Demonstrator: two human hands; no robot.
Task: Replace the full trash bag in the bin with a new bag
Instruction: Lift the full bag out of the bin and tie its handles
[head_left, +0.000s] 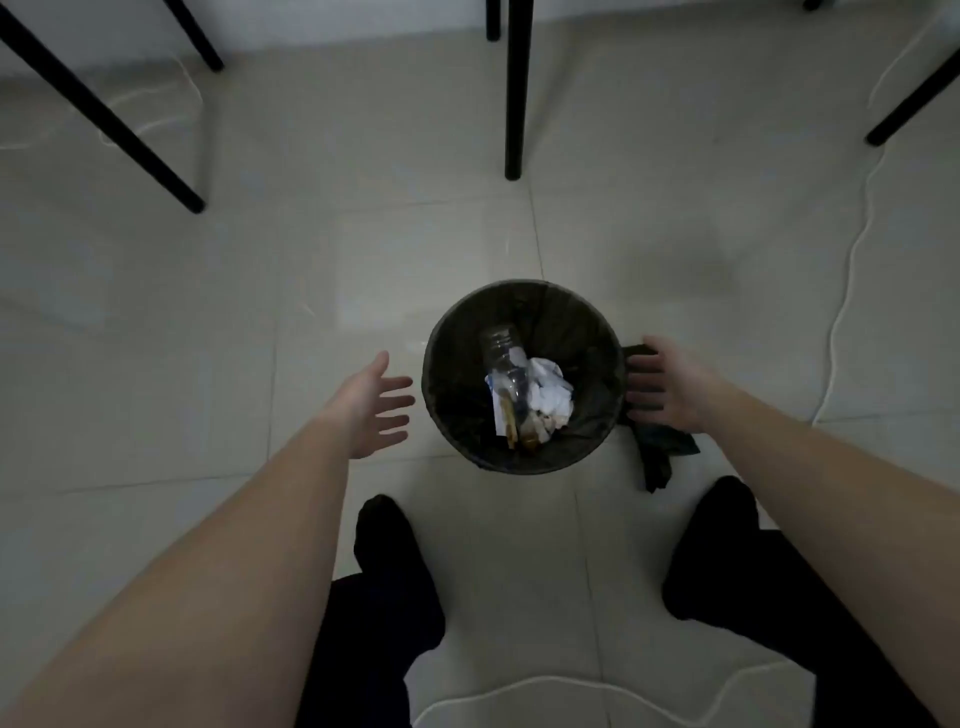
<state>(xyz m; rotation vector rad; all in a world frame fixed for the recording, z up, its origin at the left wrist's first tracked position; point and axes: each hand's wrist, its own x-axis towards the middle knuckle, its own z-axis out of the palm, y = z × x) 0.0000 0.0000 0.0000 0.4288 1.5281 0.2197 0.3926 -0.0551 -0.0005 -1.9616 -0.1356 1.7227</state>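
A small round bin (523, 467) stands on the tiled floor in front of me, lined with a dark trash bag (571, 317). Inside lie a clear plastic bottle (504, 358), crumpled white paper (550, 387) and other scraps. A folded black bag (660, 452) lies on the floor against the bin's right side. My left hand (371, 408) is open, fingers spread, just left of the bin and not touching it. My right hand (665, 387) is open at the bin's right side, above the folded bag, fingers pointing at the rim.
Black furniture legs (514, 93) stand beyond the bin, with more (104, 114) at the far left and one (914, 98) at the far right. A white cable (852, 260) runs along the floor on the right. My dark-trousered legs (384, 571) are below the bin.
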